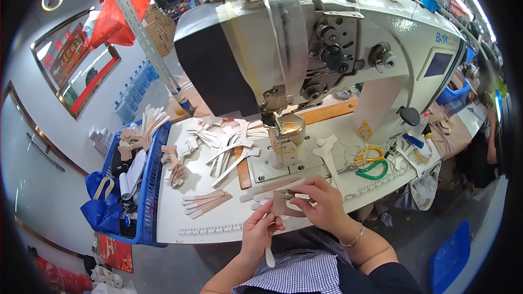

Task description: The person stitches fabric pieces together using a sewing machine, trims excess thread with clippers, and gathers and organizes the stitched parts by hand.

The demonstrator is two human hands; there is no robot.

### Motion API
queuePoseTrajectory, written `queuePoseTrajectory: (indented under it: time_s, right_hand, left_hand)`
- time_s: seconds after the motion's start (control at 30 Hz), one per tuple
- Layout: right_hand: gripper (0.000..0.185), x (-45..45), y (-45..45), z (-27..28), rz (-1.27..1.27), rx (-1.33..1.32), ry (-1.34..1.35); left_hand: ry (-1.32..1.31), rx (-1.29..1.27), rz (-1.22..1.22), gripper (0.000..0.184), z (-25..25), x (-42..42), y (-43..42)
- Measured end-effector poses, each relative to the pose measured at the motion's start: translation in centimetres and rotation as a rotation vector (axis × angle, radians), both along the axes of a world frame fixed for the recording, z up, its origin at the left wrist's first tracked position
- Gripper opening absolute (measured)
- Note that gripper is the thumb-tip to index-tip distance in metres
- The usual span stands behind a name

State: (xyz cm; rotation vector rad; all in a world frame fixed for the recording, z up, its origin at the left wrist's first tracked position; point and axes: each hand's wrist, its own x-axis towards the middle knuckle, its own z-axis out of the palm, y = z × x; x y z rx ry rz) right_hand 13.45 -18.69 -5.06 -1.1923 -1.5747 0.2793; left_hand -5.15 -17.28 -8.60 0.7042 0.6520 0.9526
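Close to the table's front edge, my left hand (260, 231) is closed, pinching a beige shoe-upper-like piece (283, 204) between thumb and fingers. A pale strip end (270, 257) hangs below that hand; whether it belongs to the same piece I cannot tell. My right hand (322, 202), also closed, grips the piece's other side with bent fingers. Just behind the hands stands a white sewing machine (229, 54), its needle area (286, 128) above a metal plate (267, 170). Flat beige strips (206, 202) lie fanned out left of my hands.
White Y-shaped pieces (231, 149) are piled left of the machine. A blue basket (155, 185) holding more pieces stands at the left edge. Green-handled scissors (373, 170) and yellow handles (370, 154) lie to the right. A printed ruler (218, 231) runs along the front edge.
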Motion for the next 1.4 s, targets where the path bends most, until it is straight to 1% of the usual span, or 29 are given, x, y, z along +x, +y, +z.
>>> queuePoseTrajectory:
  time_s: [0.07,0.13,0.2,0.23,0.3,0.33,0.4,0.47,0.53,0.6,0.63,0.67,0.7,0.73,0.77,0.8,0.83,0.87,0.9,0.93,0.97,1.03,1.07,1.13,1.2,1.23,1.3,1.33,1.4]
  right_hand:
    - [0.024,-0.1,-0.3,-0.3,-0.138,0.073,-0.19]
    - [0.024,-0.1,0.0,-0.7,-0.161,0.08,-0.204]
    - [0.025,0.1,0.5,-1.0,-0.096,0.125,-0.224]
    - [0.025,0.0,0.6,-1.0,-0.091,0.132,-0.223]
    - [0.023,0.3,0.4,-1.3,-0.165,0.068,0.005]
    - [0.023,0.7,0.3,-1.2,-0.151,0.074,0.001]
    - [0.022,1.8,-0.3,-0.8,-0.244,0.099,0.093]
    - [0.023,3.2,-0.8,-1.1,-0.28,0.146,0.022]
    - [0.021,4.2,-1.3,-2.1,-0.303,0.118,0.025]
    - [0.019,4.9,-1.3,-2.8,-0.385,0.103,0.068]
    - [0.016,4.3,-1.6,-1.8,-0.497,0.118,0.034]
    - [0.016,4.8,-1.8,-2.3,-0.501,0.125,0.034]
    - [0.015,6.0,-2.2,-3.7,-0.476,-0.059,0.081]
    - [0.014,7.2,-2.5,-5.4,-0.45,-0.244,0.128]
    - [0.014,8.3,-2.2,-7.6,-0.448,-0.195,0.145]
    - [0.014,8.5,-2.0,-7.7,-0.47,-0.198,0.145]
    - [0.014,8.9,-2.1,-7.4,-0.482,-0.183,0.028]
    - [0.014,9.5,-2.4,-6.7,-0.504,-0.177,-0.092]
    - [0.015,9.2,-2.5,-5.1,-0.495,-0.266,-0.154]
    - [0.015,9.5,-2.2,-5.5,-0.471,-0.373,-0.167]
    - [0.021,9.2,-1.8,-5.0,-0.469,-0.471,-0.21]
    - [0.023,8.4,-1.1,-4.6,-0.484,-0.544,-0.273]
    - [0.025,8.1,-0.7,-4.5,-0.476,-0.599,-0.331]
    - [0.025,8.1,0.1,-4.1,-0.462,-0.644,-0.352]
    - [0.026,8.1,0.4,-4.0,-0.493,-0.576,-0.327]
    - [0.026,8.3,0.4,-4.0,-0.49,-0.578,-0.333]
    - [0.024,8.8,0.3,-3.8,-0.526,-0.452,-0.282]
    - [0.024,9.0,0.2,-3.3,-0.524,-0.454,-0.288]
    - [0.021,9.3,-0.4,-1.9,-0.528,-0.451,0.085]
  left_hand:
    - [0.027,0.038,0.027,0.037,-0.1,0.4,-0.2]
    - [0.064,0.071,0.04,0.036,-0.2,1.0,-0.5]
    - [0.132,0.153,0.001,0.035,0.0,1.3,-0.8]
    - [0.163,0.109,-0.008,0.032,0.3,1.3,-0.8]
    - [0.178,0.08,0.012,0.032,0.5,-0.4,0.7]
    - [0.192,0.044,0.024,0.032,0.9,-1.6,1.7]
    - [0.26,0.194,0.253,0.034,3.1,-4.5,5.5]
    - [0.286,0.343,0.522,0.032,5.5,-6.1,9.7]
    - [0.313,0.542,0.672,0.029,6.0,-6.5,15.1]
    - [0.597,0.981,0.709,0.023,4.0,-6.8,21.3]
    - [0.671,1.062,0.696,0.021,3.1,-6.3,22.8]
    - [0.745,1.144,0.679,0.02,2.2,-5.6,24.1]
    - [0.87,1.189,0.609,0.023,0.4,-5.5,25.4]
    - [1.011,1.202,0.464,0.023,0.9,-5.0,24.3]
    - [1.18,1.289,0.299,0.023,-0.1,-5.2,24.7]
    - [1.338,1.367,0.116,0.024,-1.5,-5.4,25.1]
    - [1.478,1.524,0.218,0.028,-1.7,-4.9,23.7]
    - [1.518,1.604,0.318,0.032,-1.6,-4.3,22.9]
    - [1.395,1.598,0.344,0.029,-0.7,-3.6,21.5]
    - [1.283,1.578,0.37,0.027,0.4,-3.0,19.9]
    - [1.26,1.578,0.343,0.027,1.1,-2.3,17.7]
    - [1.018,1.209,-0.023,0.018,1.7,-1.3,13.0]
    - [0.986,1.263,-0.072,0.017,1.3,-0.8,11.2]
    - [1.022,1.297,-0.075,0.014,0.1,0.5,8.7]
    - [1.037,1.402,0.0,0.015,-1.6,1.9,7.7]
    - [1.036,1.396,0.003,0.015,-2.0,2.8,7.3]
    - [1.071,1.467,0.014,0.018,-2.7,4.2,6.7]
    - [1.069,1.462,0.017,0.018,-2.8,4.8,6.4]
    - [1.205,1.477,0.007,0.02,-2.9,5.7,6.2]
